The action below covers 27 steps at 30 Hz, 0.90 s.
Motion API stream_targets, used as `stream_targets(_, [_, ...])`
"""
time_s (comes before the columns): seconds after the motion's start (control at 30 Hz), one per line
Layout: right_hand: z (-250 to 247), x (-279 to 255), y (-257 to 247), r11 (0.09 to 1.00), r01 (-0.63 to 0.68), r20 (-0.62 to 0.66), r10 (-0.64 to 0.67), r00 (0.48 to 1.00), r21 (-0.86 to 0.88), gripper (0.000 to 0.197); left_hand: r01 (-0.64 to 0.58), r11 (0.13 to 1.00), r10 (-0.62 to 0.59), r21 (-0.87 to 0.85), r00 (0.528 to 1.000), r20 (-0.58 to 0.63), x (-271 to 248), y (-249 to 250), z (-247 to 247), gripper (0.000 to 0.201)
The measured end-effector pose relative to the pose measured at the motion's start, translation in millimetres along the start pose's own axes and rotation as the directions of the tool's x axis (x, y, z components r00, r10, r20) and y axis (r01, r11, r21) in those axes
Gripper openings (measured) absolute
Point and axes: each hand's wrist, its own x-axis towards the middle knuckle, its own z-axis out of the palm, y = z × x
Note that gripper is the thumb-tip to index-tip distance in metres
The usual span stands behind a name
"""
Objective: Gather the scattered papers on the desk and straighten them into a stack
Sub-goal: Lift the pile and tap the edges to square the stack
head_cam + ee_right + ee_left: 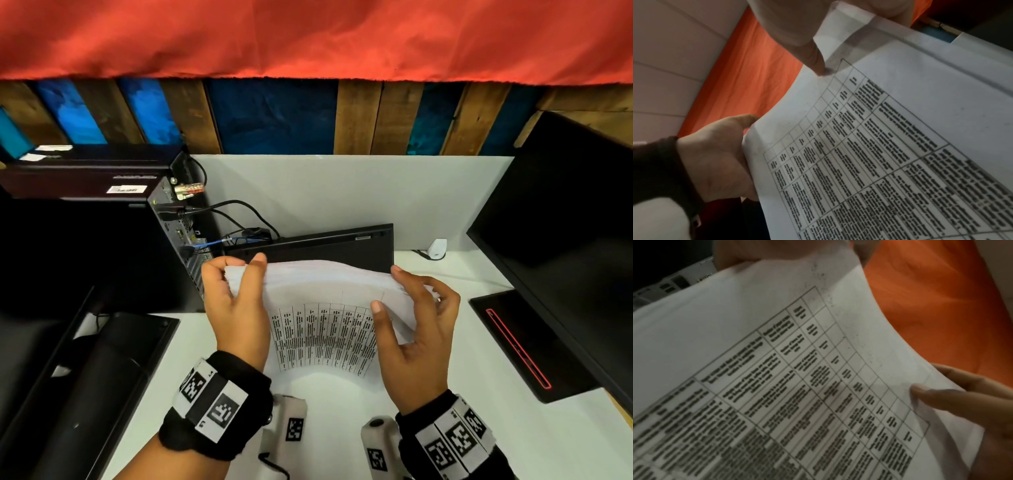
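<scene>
Papers [325,308] sit at the centre of the head view, bowed upward above the white desk [496,428]; the left hand [236,308] pinches their left edge and the right hand [416,329] grasps the right edge. A closed black laptop [325,245] lies just behind.

Left wrist view: the printed table fills the frame, right-hand fingers [953,400] gripping at lower right.

Right wrist view: the left hand [719,155] clasps the sheets at centre left.
</scene>
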Motion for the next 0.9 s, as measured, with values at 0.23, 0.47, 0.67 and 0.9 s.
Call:
stream_targets(0.23, [-1.8, 6.4, 2.9, 0.923, -0.283, 0.039, 0.283, 0.958, 0.26, 0.071, -0.096, 0.994, 0.105, -0.048, 0.961, 0.256, 2.8, -8.2, -11.4, 0.032])
stream_targets(0.47, [-13.0, 20.4, 34.7, 0.692, -0.578, 0.354, 0.46, 0.814, 0.432, 0.036, 0.238, 0.963, -0.267, 0.127, 0.765, 0.586, 26.9, -44.0, -37.0, 0.092])
stream_targets(0.67, [-14.5, 25.0, 47.0, 0.638, -0.652, 0.529, 0.415, 0.74, 0.411, 0.058, 0.319, 0.939, -0.327, 0.129, 0.711, 0.623, 21.0, -50.3, -30.7, 0.086])
stream_targets(0.9, [-16.0, 19.4, 49.5, 0.655, -0.69, 0.599, 0.431, 0.675, 0.308, 0.053, 0.348, 0.915, -0.396, 0.203, 0.681, 0.616, 12.7, -60.2, -30.9, 0.094])
